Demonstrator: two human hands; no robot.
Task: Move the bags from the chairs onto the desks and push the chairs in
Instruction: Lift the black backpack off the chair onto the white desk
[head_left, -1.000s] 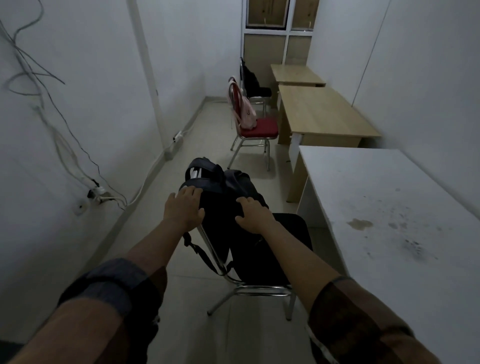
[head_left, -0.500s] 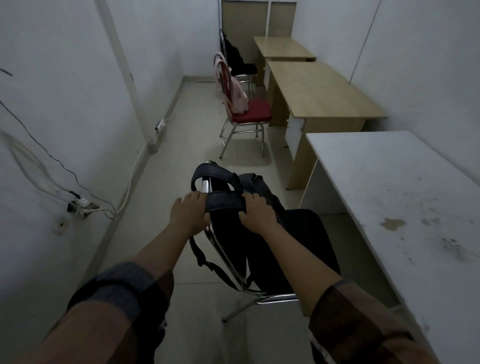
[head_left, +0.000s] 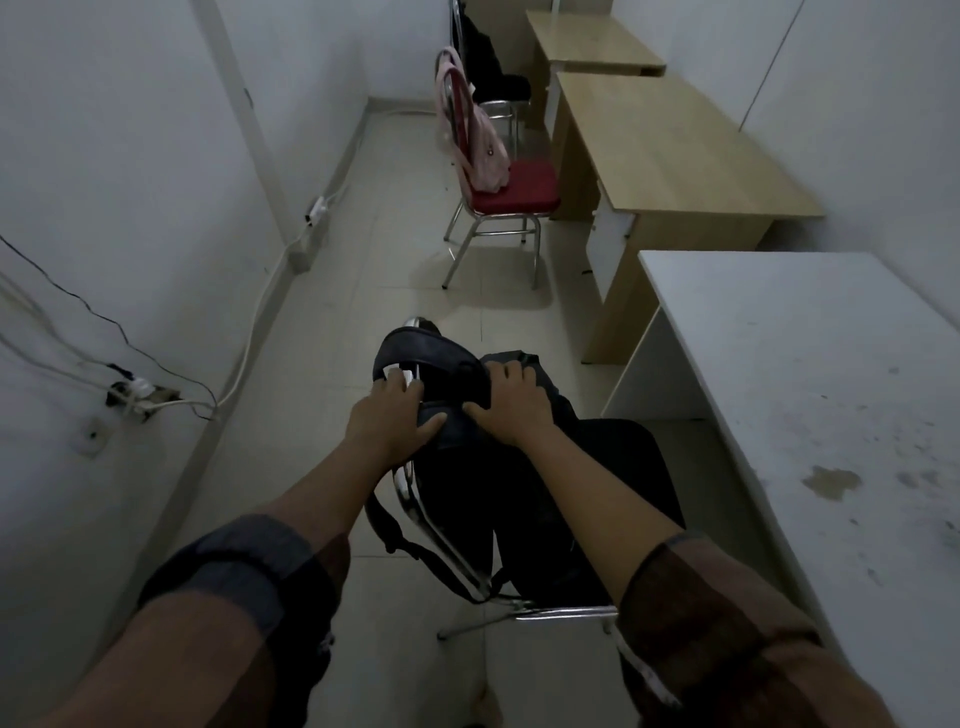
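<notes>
We've got both hands on the black backpack (head_left: 467, 415) atop the near chair (head_left: 519, 608) — left hand (head_left: 387, 423) and right hand (head_left: 511, 408) gripping its top; white worktop (head_left: 779, 364) lies right, right hand nearer.

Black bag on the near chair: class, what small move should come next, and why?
Probably lift the black bag up off the chair. Both hands, left and right, grip its top, its straps hang over the chair back, and the white desk stands right beside it.
</notes>
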